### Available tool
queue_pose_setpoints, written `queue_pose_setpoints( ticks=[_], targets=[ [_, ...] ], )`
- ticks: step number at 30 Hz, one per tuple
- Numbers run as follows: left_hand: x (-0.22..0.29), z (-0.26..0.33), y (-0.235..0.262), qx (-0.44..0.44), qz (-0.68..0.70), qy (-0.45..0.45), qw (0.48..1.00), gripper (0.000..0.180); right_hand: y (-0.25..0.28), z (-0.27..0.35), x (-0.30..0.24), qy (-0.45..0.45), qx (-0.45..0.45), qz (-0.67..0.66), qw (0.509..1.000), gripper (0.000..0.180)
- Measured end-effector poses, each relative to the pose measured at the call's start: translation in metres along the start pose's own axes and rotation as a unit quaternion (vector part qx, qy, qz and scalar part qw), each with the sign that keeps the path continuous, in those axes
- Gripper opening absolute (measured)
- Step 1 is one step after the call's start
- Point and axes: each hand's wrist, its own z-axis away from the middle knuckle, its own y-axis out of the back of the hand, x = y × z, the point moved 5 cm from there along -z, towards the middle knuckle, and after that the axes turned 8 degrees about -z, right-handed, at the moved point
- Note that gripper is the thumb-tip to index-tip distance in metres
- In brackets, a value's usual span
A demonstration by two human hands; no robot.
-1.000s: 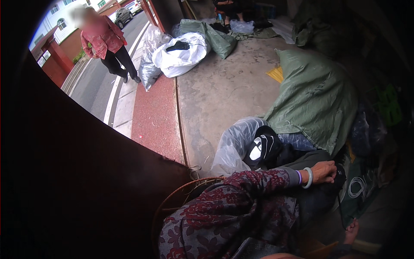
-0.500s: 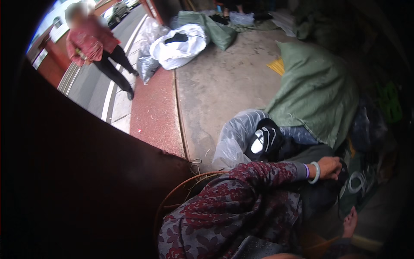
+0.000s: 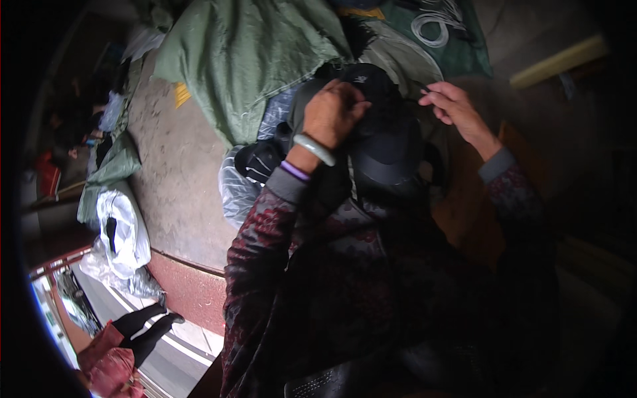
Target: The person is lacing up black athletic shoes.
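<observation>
And here the cap (image 3: pixel 390 142) is being worked on right in front of the body, its dark brim being turned toward the wearer, its crown being steadied from the left side. By the left hand (image 3: pixel 330 116) the crown is being touched, the fingers being curled nearly closed with the thumb being held close; whether a fold of cloth is being gripped beneath them is not being shown. Out to the right, well apart from the cap's crown, a thin dark strand (image 3: pixel 425 90) is being pinched by the right hand (image 3: pixel 458 109), thumb and forefinger being pressed together, the other fingers being left loosely bent; whether the strand is being joined to the cap cannot be told in this blur.

For good handling, steadiness seems to be called for: the crown is best being pinned flat near the place being worked, the brim being left free of the wrist, and the pinch being set firm but light, so that neither slip nor snag is being invited. Beyond the cap, a green sheet (image 3: pixel 252 60) is being seen heaped up, with a white cord (image 3: pixel 430 30) being left coiled to its right, well out of the fingers' way
</observation>
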Motion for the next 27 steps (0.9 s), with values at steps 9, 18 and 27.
queue_pose_setpoints(
  ticks=[9, 18, 27],
  targets=[
    [0.018, 0.005, 0.009, 0.023, -0.048, -0.034, 0.998, 0.015, -0.042, 0.006, -0.012, 0.078, 0.01, 0.091, 0.993, 0.021],
    [0.025, -0.007, 0.008, 0.098, -0.048, -0.036, 0.993, 0.015, -0.048, 0.009, -0.006, 0.15, -0.032, 0.176, 0.972, 0.02],
    [0.044, -0.011, 0.003, 0.025, -0.137, -0.093, 0.986, 0.012, -0.037, 0.014, -0.02, 0.079, 0.0, 0.122, 0.989, 0.02]
  ],
)
